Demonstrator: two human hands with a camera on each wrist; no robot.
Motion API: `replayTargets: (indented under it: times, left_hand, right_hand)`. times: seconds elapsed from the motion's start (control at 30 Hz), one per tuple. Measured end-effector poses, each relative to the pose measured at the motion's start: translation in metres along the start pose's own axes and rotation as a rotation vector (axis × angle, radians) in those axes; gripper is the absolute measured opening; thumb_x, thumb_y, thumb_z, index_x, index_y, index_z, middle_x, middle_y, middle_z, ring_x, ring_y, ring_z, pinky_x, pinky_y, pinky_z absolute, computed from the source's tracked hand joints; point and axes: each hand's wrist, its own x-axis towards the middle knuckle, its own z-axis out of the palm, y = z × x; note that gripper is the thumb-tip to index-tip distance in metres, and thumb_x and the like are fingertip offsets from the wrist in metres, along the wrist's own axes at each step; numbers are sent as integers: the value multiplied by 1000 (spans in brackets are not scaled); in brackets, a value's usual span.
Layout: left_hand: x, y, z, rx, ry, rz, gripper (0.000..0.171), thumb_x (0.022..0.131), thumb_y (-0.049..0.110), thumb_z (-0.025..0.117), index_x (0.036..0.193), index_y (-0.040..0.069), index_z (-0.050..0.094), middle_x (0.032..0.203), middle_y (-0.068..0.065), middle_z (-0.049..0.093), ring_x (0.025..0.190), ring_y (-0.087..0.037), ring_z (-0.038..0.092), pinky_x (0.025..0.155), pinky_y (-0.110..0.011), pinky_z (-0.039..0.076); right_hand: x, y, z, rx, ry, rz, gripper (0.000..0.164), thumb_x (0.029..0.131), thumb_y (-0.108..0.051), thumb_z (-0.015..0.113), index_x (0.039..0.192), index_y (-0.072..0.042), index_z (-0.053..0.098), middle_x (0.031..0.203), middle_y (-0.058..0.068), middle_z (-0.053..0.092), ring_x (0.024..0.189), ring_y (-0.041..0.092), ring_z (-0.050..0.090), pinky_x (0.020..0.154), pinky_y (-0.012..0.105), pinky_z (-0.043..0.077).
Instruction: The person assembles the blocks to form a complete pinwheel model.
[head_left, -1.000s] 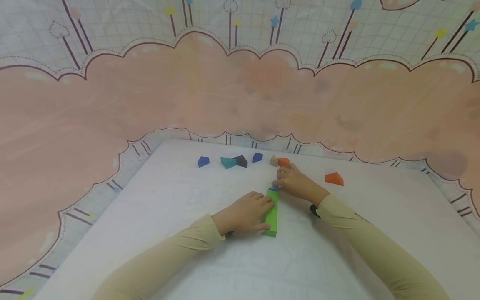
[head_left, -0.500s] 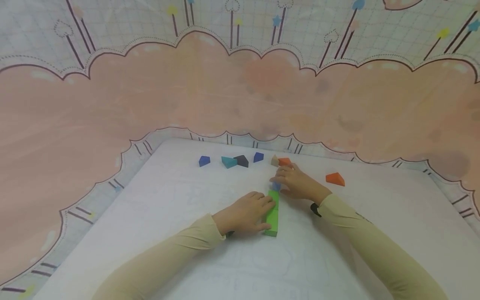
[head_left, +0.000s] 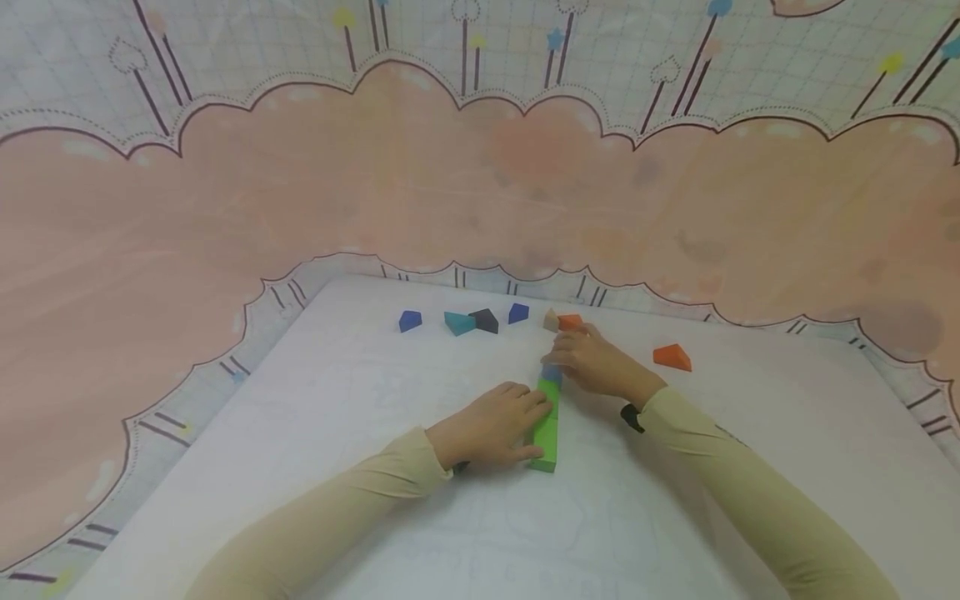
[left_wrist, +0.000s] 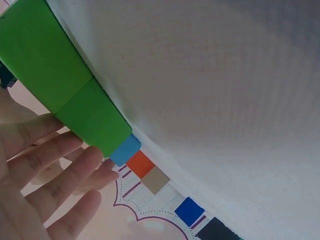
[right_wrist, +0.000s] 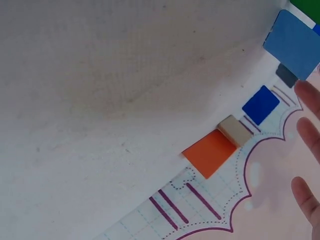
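Two green blocks (head_left: 545, 437) stand end to end in a line on the white table. My left hand (head_left: 491, 425) rests along their left side, thumb near the closer end and fingers over the far one. In the left wrist view its fingers (left_wrist: 65, 200) are fairly straight beside the green blocks. At the far end of the row, a light blue block (right_wrist: 292, 45) sits in line with the green ones. My right hand (head_left: 600, 362) holds this block between thumb and fingers, partly covering it in the head view.
Along the back of the table (head_left: 315, 400) lie two dark blue blocks (head_left: 410, 321), a teal block (head_left: 459, 323), a dark grey block (head_left: 485, 321), a beige block (head_left: 551, 320) and an orange block (head_left: 570, 322). Another orange block (head_left: 672, 357) lies at right. A patterned cloth (head_left: 450, 192) hangs behind.
My right hand has shifted the light blue block slightly, first away from the green blocks, then back against their far end. My left hand stays on the green blocks.
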Motion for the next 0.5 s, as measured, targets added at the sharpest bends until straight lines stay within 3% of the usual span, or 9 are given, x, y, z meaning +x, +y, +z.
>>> replayTargets:
  times: [0.2, 0.5]
  left_hand:
    - [1, 0, -1, -22, -16, -7, 67, 92, 54, 47, 142, 10, 39, 142, -4, 46, 129, -20, 44, 111, -33, 33]
    - [-1, 1, -3, -16, -14, -6, 66, 92, 54, 47, 141, 10, 41, 141, -4, 47, 128, -20, 45, 111, -33, 34]
  right_hand:
    - [-1, 3, 2, -20, -10, 28, 25, 83, -22, 70, 106, -13, 70, 104, 3, 70, 107, 23, 58, 102, 58, 36]
    - [0, 3, -1, 27, -20, 42, 21, 80, -5, 70, 99, -13, 73, 99, 3, 70, 106, 23, 58, 101, 58, 37]
